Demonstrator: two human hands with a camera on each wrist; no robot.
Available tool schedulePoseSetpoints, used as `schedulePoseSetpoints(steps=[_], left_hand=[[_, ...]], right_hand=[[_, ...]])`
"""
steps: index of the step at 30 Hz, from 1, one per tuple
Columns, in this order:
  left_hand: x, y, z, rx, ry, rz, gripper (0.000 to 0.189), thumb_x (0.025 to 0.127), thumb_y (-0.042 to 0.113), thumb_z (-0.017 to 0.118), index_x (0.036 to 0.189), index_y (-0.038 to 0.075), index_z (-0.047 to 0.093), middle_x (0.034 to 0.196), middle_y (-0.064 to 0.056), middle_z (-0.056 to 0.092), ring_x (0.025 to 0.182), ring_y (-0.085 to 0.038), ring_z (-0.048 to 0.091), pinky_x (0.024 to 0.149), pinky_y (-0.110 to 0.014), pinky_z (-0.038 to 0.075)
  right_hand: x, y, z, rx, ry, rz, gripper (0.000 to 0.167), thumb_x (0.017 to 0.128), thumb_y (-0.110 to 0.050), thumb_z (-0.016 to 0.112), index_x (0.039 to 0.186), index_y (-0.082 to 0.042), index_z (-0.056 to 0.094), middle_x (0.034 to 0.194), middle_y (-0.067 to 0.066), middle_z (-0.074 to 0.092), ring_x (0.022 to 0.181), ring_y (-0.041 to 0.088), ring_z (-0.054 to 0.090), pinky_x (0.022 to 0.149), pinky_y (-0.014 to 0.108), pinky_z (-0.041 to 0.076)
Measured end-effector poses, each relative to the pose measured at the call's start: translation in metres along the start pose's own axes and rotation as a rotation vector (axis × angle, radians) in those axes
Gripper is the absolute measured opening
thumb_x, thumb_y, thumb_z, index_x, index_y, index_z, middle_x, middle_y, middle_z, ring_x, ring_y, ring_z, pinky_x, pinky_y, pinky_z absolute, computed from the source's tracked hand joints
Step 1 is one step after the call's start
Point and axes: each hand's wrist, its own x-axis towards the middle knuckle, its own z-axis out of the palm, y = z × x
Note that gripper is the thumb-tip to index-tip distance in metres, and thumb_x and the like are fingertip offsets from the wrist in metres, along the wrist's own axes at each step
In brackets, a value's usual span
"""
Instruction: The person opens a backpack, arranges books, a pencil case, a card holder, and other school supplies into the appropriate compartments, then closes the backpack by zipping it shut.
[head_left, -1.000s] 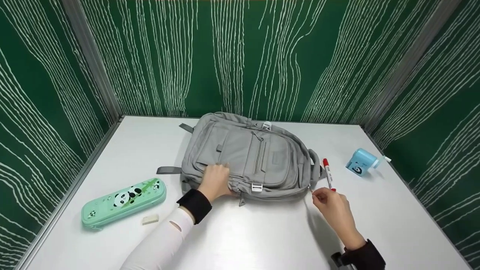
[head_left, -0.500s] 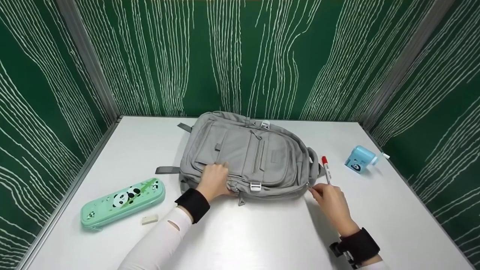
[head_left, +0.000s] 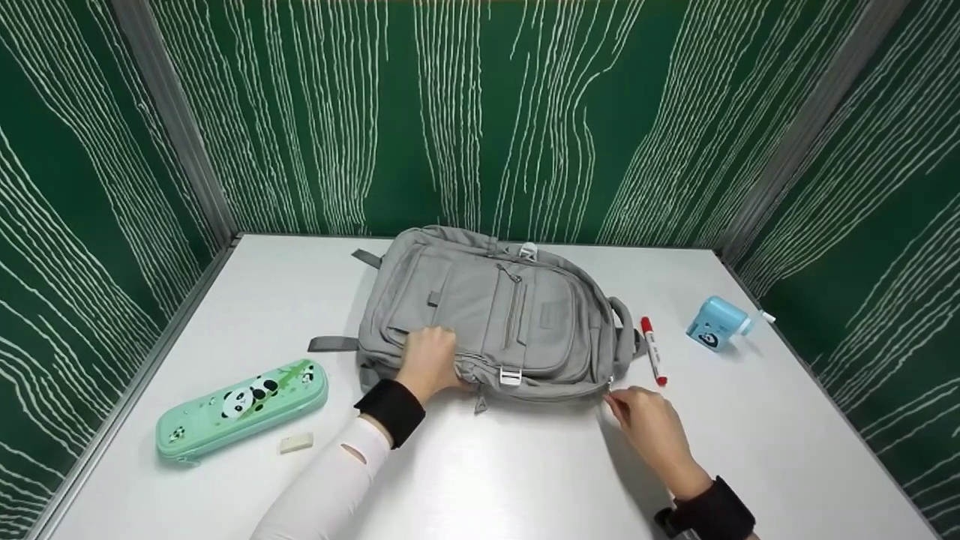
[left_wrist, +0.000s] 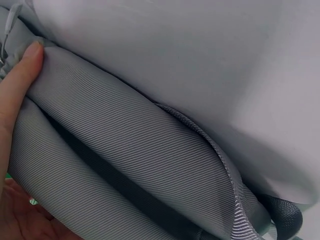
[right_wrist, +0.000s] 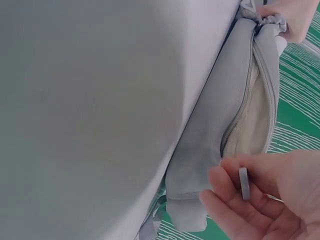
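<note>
A grey backpack [head_left: 472, 300] lies front side up, its top handle to the right. My left hand [head_left: 429, 364] grips its near side; in the left wrist view the thumb [left_wrist: 27, 67] presses the grey fabric and the other fingers are round the far side. At the bag's near top corner my right hand [head_left: 651, 424] pinches a zipper pull [right_wrist: 244, 183]. In the right wrist view the zipper [right_wrist: 248, 95] gapes between the two hands, with pale lining showing inside.
A mint pencil case [head_left: 240, 409] with pandas lies at left, a white eraser [head_left: 296, 442] beside it. Right of the bag are a red-capped marker [head_left: 653, 351] and a blue panda-printed container [head_left: 716, 322]. Green walls enclose the white table [head_left: 517, 480] behind and on both sides.
My right hand, with the zipper pull, has shifted a little left and toward me, away from the marker, whose near end now shows fully. The left hand keeps its grip on the backpack.
</note>
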Motion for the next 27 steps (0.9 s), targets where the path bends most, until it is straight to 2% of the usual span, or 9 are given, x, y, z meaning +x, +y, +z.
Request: schedulePoseSetpoints(steps=[5, 8, 11, 17, 24, 27], left_hand=[[0.001, 0.003, -0.002, 0.006, 0.004, 0.004, 0.075, 0.041, 0.072, 0.093, 0.078, 0.011, 0.069, 0.073, -0.002, 0.071, 0.066, -0.021, 0.071, 0.05, -0.033, 0.054], [0.0, 0.005, -0.003, 0.014, -0.002, 0.009, 0.075, 0.041, 0.071, 0.093, 0.079, 0.012, 0.069, 0.073, -0.002, 0.071, 0.066, -0.02, 0.07, 0.05, -0.033, 0.054], [0.0, 0.007, -0.004, 0.019, -0.022, 0.012, 0.075, 0.043, 0.072, 0.092, 0.08, 0.012, 0.069, 0.074, -0.001, 0.071, 0.066, -0.019, 0.07, 0.05, -0.032, 0.053], [0.001, 0.009, -0.002, 0.028, -0.053, 0.025, 0.076, 0.046, 0.073, 0.091, 0.084, 0.011, 0.07, 0.076, -0.001, 0.072, 0.068, -0.018, 0.071, 0.05, -0.03, 0.054], [-0.003, 0.003, -0.001, 0.04, -0.067, 0.021, 0.092, 0.047, 0.073, 0.091, 0.108, 0.006, 0.073, 0.082, -0.002, 0.075, 0.069, -0.019, 0.072, 0.05, -0.031, 0.054], [-0.003, 0.001, -0.001, 0.023, -0.069, 0.009, 0.091, 0.047, 0.072, 0.092, 0.108, 0.006, 0.073, 0.082, -0.003, 0.075, 0.07, -0.02, 0.073, 0.051, -0.032, 0.056]], right_hand=[[0.006, 0.004, -0.011, 0.041, -0.127, 0.044, 0.015, 0.089, -0.004, 0.075, 0.074, -0.005, 0.074, 0.068, 0.004, 0.072, 0.062, 0.016, 0.065, 0.056, 0.034, 0.052], [0.012, 0.006, -0.013, 0.073, -0.188, 0.068, 0.016, 0.09, -0.005, 0.074, 0.073, -0.006, 0.074, 0.064, -0.001, 0.066, 0.059, 0.008, 0.054, 0.055, 0.025, 0.043], [0.018, 0.007, -0.012, 0.107, -0.216, 0.108, 0.019, 0.092, -0.007, 0.073, 0.073, -0.007, 0.073, 0.059, -0.004, 0.059, 0.056, 0.005, 0.045, 0.054, 0.02, 0.036], [0.024, 0.006, -0.013, 0.123, -0.17, 0.151, 0.019, 0.091, -0.009, 0.075, 0.073, -0.006, 0.075, 0.056, -0.003, 0.059, 0.053, 0.006, 0.045, 0.051, 0.021, 0.035], [0.024, 0.013, -0.021, 0.126, -0.141, 0.154, 0.015, 0.091, -0.01, 0.075, 0.077, -0.005, 0.078, 0.062, 0.0, 0.066, 0.055, 0.006, 0.049, 0.052, 0.021, 0.037], [0.025, 0.014, -0.026, 0.095, -0.093, 0.143, 0.014, 0.091, -0.008, 0.074, 0.078, -0.005, 0.078, 0.065, 0.001, 0.07, 0.058, 0.008, 0.054, 0.054, 0.024, 0.041]])
